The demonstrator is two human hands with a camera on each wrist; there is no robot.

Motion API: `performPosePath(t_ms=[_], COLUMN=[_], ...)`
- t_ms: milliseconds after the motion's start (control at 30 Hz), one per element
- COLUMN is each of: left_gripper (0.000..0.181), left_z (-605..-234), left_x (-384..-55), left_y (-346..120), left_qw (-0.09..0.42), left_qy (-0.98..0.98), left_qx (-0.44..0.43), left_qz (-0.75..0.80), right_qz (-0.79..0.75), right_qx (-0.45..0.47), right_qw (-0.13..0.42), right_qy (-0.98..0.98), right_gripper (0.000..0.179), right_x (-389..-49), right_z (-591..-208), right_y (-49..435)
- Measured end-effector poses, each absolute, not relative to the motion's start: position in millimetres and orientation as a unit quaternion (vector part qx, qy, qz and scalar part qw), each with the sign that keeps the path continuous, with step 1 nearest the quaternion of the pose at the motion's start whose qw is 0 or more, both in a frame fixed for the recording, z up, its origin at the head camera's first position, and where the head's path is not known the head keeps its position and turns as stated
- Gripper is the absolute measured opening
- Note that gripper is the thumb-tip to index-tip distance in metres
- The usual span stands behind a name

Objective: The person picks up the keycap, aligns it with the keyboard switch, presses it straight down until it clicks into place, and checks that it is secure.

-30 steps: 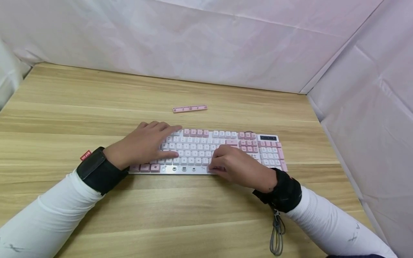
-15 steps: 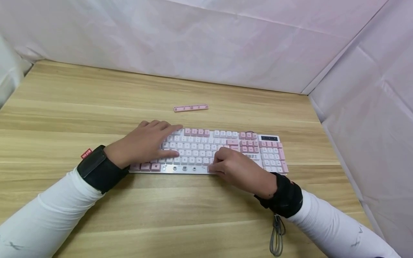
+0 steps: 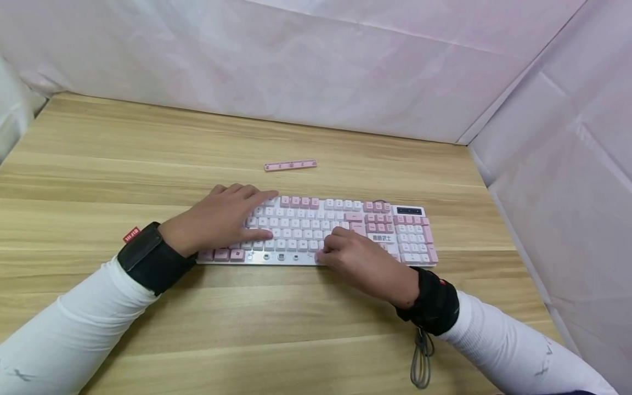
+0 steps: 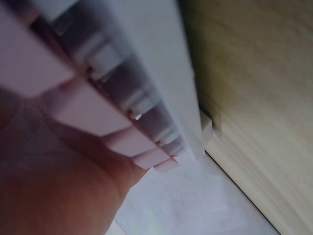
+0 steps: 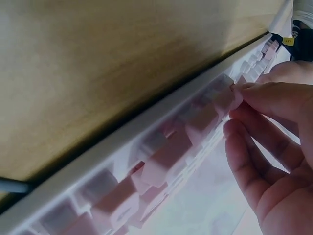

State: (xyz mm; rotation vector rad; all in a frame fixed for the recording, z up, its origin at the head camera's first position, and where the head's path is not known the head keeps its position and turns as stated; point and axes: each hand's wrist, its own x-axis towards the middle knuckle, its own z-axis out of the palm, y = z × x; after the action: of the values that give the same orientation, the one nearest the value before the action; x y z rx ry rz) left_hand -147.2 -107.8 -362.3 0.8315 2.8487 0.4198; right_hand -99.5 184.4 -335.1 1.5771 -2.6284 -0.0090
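A white keyboard [image 3: 296,233] with white and pink keycaps lies across the middle of the table. Its space bar slot is bare, showing small mounts along the front row. Over the keyboard's left end lies my left hand [image 3: 217,219], fingers spread and palm down, hiding the keys below. My right hand [image 3: 362,260] is at the front row, just right of the bare slot. In the right wrist view its thumb and fingertips pinch a pink keycap [image 5: 227,100]. That keycap is hidden behind the fingers in the head view. A pink space bar keycap [image 3: 290,165] lies underside up beyond the keyboard.
The wooden table [image 3: 222,318] meets a pale cloth wall [image 3: 296,60] at the back and another cloth [image 3: 582,192] on the right. A bundled grey cable [image 3: 421,359] hangs below the right wristband [image 3: 429,302].
My right wrist has dropped slightly toward the front, while its fingertips stay at the same key. My left hand and the loose space bar keycap keep their places.
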Motion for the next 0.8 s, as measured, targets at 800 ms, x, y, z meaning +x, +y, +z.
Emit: performPosePath(t_ms=[800], left_gripper=[0.088], left_z=[-364.0], left_x=[-147.5], left_y=[-108.5], left_qw=[0.068], left_qy=[0.947], left_qx=[0.278], left_qz=[0.143], right_qz=[-0.075], right_qx=[0.512], right_qw=[0.069], right_qy=[-0.853], right_gripper=[0.037], right_x=[-83.5], right_z=[-344.0], right_y=[192.5])
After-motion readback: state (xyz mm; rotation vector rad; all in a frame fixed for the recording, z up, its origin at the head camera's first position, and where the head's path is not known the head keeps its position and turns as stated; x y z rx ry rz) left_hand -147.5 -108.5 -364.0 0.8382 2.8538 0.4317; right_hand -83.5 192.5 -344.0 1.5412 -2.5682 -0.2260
